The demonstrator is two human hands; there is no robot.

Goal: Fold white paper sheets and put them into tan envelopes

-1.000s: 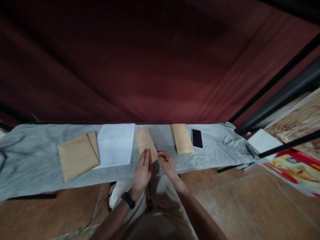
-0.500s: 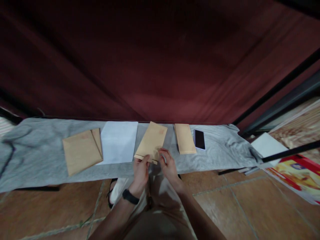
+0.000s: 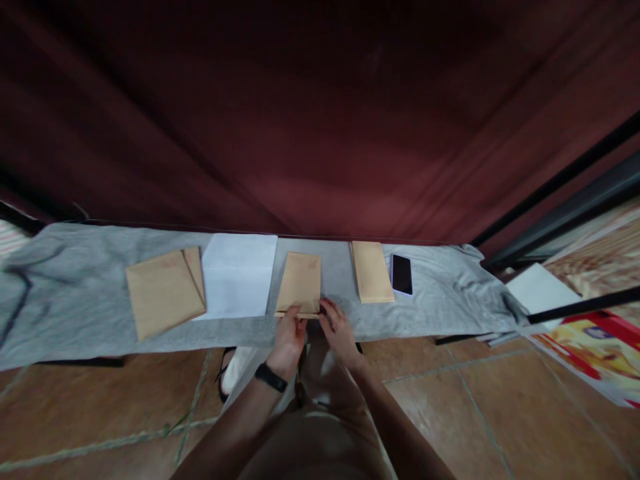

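Note:
A brown paper envelope (image 3: pixel 300 281) lies in front of me at the near edge of the cloth, its flap end toward my body. My left hand (image 3: pixel 290 338) pinches that near edge, thumb on top and fingers underneath. At the near right corner my right hand (image 3: pixel 338 328) is closed on the same envelope, thumb and fingers together. White paper sheets (image 3: pixel 239 277) lie to the left of it. Farther left are larger brown envelopes (image 3: pixel 165 293), overlapping. To the right rests a stack of narrow brown envelopes (image 3: pixel 373 272).
A phone (image 3: pixel 401 274) lies right of the narrow stack. Grey cloth (image 3: pixel 450 293) covers the long, narrow bench. Behind it hangs a dark red sheet (image 3: pixel 320 147). At the right, a black metal bar (image 3: pixel 585 305) crosses before a red and yellow printed box (image 3: pixel 600 350).
The envelope has turned from a slant to nearly straight and lies lower. My right hand has closed on its corner. The view has shifted slightly.

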